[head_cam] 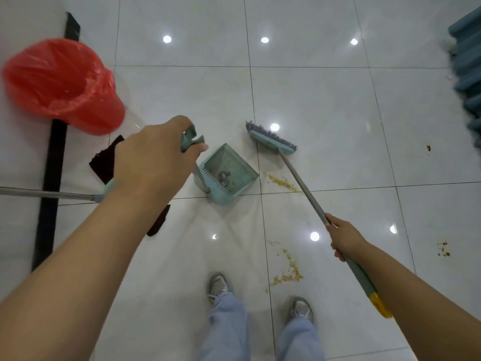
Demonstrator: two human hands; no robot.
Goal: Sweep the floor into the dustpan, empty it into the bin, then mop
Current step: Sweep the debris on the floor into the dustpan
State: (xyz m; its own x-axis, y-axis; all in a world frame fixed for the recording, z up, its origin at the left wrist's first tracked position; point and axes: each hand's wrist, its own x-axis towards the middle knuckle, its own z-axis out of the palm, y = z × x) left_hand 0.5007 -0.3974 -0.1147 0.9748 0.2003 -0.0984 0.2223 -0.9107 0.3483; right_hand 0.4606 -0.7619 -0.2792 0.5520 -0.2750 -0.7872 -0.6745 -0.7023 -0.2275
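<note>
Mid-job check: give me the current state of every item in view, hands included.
Left hand: grips the dustpan handle.
Right hand: grips the broom shaft.
Dustpan: on the floor, some debris inside.
Broom head: beyond the yellow crumbs.
Bin: red liner, open; contents not visible.
Crumbs by the feet: unswept.
Brown spots: unswept, far right.
Mop pole: lying at left, untouched.

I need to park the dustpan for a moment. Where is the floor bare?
Bare tiles lie beyond the dustpan and broom, toward the far wall. Crowded: left, by the bin and black strips; crumbs lie right of the shoes.
</note>
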